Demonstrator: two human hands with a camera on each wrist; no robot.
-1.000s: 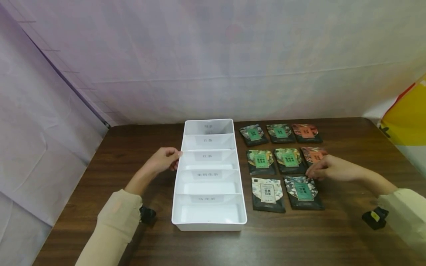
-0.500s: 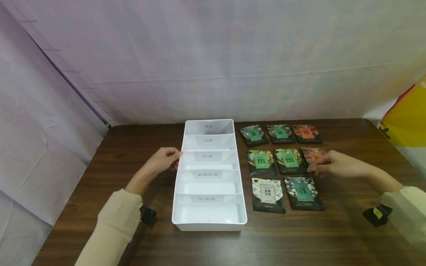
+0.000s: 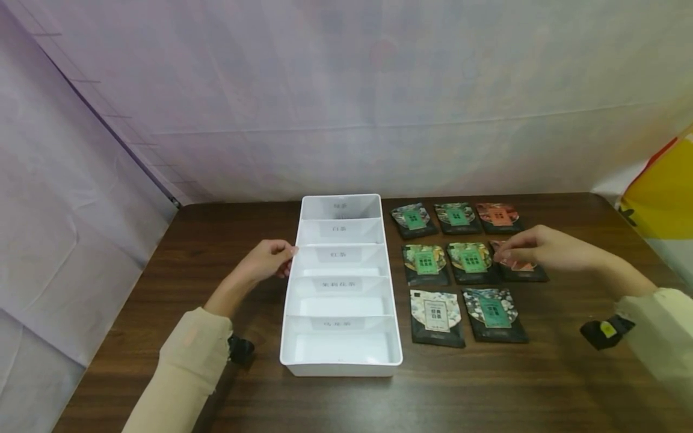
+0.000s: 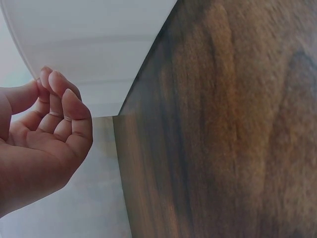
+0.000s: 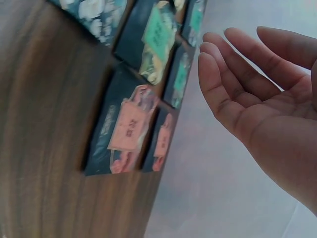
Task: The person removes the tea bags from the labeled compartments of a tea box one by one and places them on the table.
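Observation:
My left hand pinches the left rim of a long white divided tray, thumb against fingertips; the left wrist view shows that hand at the rim. The tray has several labelled compartments in a row. On the right, my right hand hovers over an orange-labelled tea sachet in the middle row, partly hiding it. Its fingers are loosely bent with nothing between them, as the right wrist view shows. Another orange-labelled sachet lies behind it.
Green-labelled tea sachets fill the left of the two back rows. At the front lie a white-patterned sachet and a teal-labelled one. A white cloth hangs behind the brown wooden table.
My right hand has risen and shifted slightly back from the sachets' front edges, uncovering more of the orange-labelled sachet. The left hand and tray have stayed put.

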